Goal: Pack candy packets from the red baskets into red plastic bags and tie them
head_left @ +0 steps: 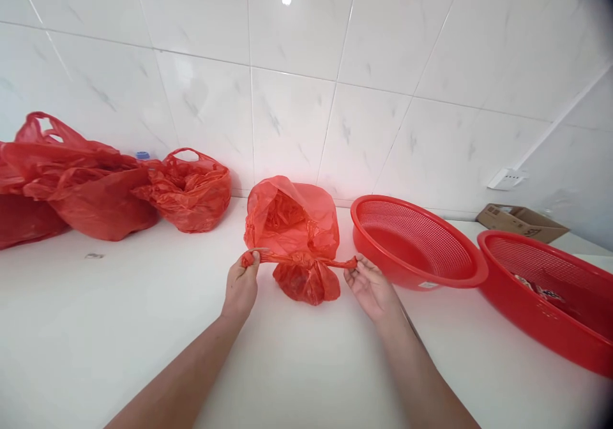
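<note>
Between my hands a small red plastic bag [309, 281] is gathered at its neck, and its two twisted handles stretch out to the sides. The left handle end is pinched in my left hand [241, 283]. My right hand [372, 285] grips the other end between thumb and fingers. Directly behind it, a larger red plastic bag [322, 218] sits with its mouth gaping toward me and crumpled red plastic inside. What the small bag holds cannot be made out.
Filled red bags [108, 205] and a smaller red bag [196, 196] line the wall at left. Rightward are a red perforated basket [416, 276], a second red basket [541, 314] with small packets, a cardboard box [527, 221] and a wall socket [506, 179]. A scrap [94, 256] lies on the white table [143, 327].
</note>
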### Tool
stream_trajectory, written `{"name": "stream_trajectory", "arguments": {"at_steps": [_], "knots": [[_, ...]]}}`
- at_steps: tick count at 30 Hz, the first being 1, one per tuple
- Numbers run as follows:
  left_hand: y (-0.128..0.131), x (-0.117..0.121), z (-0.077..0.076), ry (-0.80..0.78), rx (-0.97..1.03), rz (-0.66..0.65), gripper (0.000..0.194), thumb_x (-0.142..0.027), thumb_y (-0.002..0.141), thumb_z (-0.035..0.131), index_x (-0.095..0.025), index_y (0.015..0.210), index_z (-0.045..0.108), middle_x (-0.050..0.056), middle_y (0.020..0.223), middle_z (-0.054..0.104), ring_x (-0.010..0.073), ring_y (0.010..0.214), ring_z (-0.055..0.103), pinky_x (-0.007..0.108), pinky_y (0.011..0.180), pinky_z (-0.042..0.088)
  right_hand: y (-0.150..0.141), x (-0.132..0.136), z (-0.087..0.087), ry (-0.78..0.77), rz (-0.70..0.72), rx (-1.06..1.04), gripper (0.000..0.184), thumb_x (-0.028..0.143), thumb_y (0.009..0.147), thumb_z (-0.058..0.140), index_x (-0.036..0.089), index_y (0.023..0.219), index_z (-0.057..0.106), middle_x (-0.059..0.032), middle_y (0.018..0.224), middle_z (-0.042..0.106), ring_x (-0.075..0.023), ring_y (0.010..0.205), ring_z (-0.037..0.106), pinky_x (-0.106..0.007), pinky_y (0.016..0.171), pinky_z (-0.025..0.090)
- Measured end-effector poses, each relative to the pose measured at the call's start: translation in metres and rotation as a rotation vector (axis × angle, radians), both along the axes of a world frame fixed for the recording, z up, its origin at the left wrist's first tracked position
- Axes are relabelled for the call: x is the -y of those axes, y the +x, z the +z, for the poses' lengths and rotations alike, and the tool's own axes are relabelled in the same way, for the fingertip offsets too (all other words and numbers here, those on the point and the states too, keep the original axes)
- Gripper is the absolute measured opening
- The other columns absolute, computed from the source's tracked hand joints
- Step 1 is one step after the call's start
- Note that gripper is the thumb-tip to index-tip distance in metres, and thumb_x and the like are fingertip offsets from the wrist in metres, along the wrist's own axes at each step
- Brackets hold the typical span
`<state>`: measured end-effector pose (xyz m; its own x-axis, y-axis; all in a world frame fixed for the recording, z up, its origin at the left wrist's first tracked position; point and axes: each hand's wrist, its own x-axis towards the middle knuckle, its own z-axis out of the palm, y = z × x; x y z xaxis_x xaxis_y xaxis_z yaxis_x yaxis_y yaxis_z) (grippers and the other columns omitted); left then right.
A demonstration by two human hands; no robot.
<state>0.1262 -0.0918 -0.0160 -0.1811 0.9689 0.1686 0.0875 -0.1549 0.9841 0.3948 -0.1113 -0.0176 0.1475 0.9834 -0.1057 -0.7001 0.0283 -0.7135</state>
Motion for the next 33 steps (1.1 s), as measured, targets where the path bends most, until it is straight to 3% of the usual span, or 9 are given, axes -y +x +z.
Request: {"name": "stream_trajectory", "arguments": {"at_steps": [3,6,10,13,15,20,27,30,33], "knots": [[0.004,0.003,-0.004,-0.005,-0.062,-0.053,0.042,-0.049,0.087,0.046,-0.019,0.108,0.064,0.007,0.109,0.067,0.0231,0.108,0.058,0.038,0.098,0.042,0.006,-0.003,-0.007,-0.028,-0.051,0.086,0.022,0.016,0.062,0.079,0.022,0.081,0.069,0.003,0.082,0.068,-0.0083,0.074,0.062,-0.021,0.072,0.053],[0.012,0.008,-0.01,-0.028,-0.137,-0.102,0.046,-0.042,0.086,0.05,-0.023,0.127,0.052,0.007,0.114,0.064,0.0223,0.105,0.059,0.037,0.09,0.047,0.007,-0.003,-0.012,-0.05,-0.044,0.214,0.029,0.025,0.065,0.079,0.023,0.092,0.068,0.0007,0.097,0.068,-0.0106,0.083,0.063,-0.023,0.076,0.052],[0.019,0.012,-0.015,0.185,-0.316,-0.129,0.065,-0.028,0.083,0.052,-0.029,0.144,0.029,0.009,0.143,0.04,0.0226,0.127,0.043,0.037,0.096,0.045,-0.008,0.003,-0.012,0.046,0.065,0.413,0.046,0.038,0.074,0.072,0.028,0.117,0.057,-0.0035,0.116,0.063,-0.018,0.103,0.061,-0.034,0.091,0.048],[0.02,0.015,-0.013,0.404,-0.579,-0.114,0.066,-0.031,0.081,0.058,-0.028,0.143,0.033,0.009,0.152,0.025,0.0281,0.139,0.023,0.048,0.109,0.028,-0.028,0.012,-0.011,0.142,0.13,0.676,0.061,0.037,0.074,0.072,0.029,0.129,0.048,-0.0062,0.132,0.054,-0.023,0.12,0.051,-0.042,0.102,0.04],[0.02,0.017,-0.013,0.46,-0.713,-0.165,0.06,-0.038,0.082,0.058,-0.027,0.138,0.042,0.009,0.154,0.024,0.0316,0.141,0.017,0.052,0.111,0.021,-0.04,0.018,-0.011,0.176,0.149,0.908,0.069,0.034,0.069,0.075,0.031,0.131,0.047,-0.0051,0.138,0.048,-0.025,0.127,0.043,-0.046,0.106,0.034],[0.024,0.016,-0.018,0.354,-0.812,-0.42,0.045,-0.039,0.084,0.055,-0.026,0.128,0.055,0.009,0.143,0.044,0.0309,0.135,0.031,0.049,0.108,0.029,-0.057,0.018,-0.019,0.292,0.144,1.335,0.053,0.027,0.073,0.067,0.033,0.125,0.058,-0.0025,0.131,0.051,-0.0254,0.125,0.042,-0.047,0.108,0.03],[0.029,0.014,-0.017,0.336,-0.845,-0.346,0.033,-0.03,0.072,0.066,-0.025,0.104,0.063,0.007,0.106,0.063,0.0272,0.104,0.054,0.045,0.095,0.038,-0.059,0.016,-0.02,0.317,0.169,1.43,0.05,0.022,0.074,0.061,0.033,0.123,0.06,-0.0031,0.126,0.054,-0.0252,0.119,0.046,-0.045,0.103,0.036],[0.025,0.012,-0.014,0.289,-0.825,-0.367,0.012,-0.02,0.07,0.061,-0.022,0.081,0.061,0.003,0.085,0.062,0.0216,0.084,0.056,0.036,0.081,0.043,-0.056,0.02,-0.016,0.36,0.214,1.339,0.054,0.028,0.075,0.064,0.033,0.128,0.055,-0.0029,0.137,0.044,-0.0246,0.127,0.04,-0.043,0.107,0.033],[0.01,0.007,-0.008,0.213,-0.772,-0.38,0.004,-0.02,0.069,0.056,-0.021,0.071,0.054,0.0,0.074,0.057,0.0165,0.067,0.053,0.028,0.062,0.041,-0.048,0.019,-0.016,0.285,0.162,1.178,0.062,0.034,0.077,0.064,0.033,0.136,0.044,-0.0028,0.141,0.041,-0.0237,0.131,0.037,-0.043,0.109,0.031]]}}
